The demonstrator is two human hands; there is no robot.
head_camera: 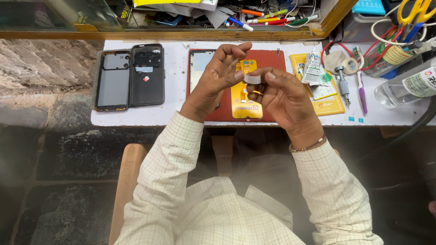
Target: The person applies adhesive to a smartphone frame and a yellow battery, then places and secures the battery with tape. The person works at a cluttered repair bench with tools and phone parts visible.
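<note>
— Where is there free room on the white worktop [177, 106]?

— A bare strip between the opened dark phone halves [129, 77] and the red rectangular mat [268, 59].

— And to the right?

— Crowded: yellow flat packet [329, 106], purple toothbrush [362, 97], roll of white tape [349, 66], clear plastic bottle [406, 88] and looping red and white cables [386, 43] block passage.
</note>
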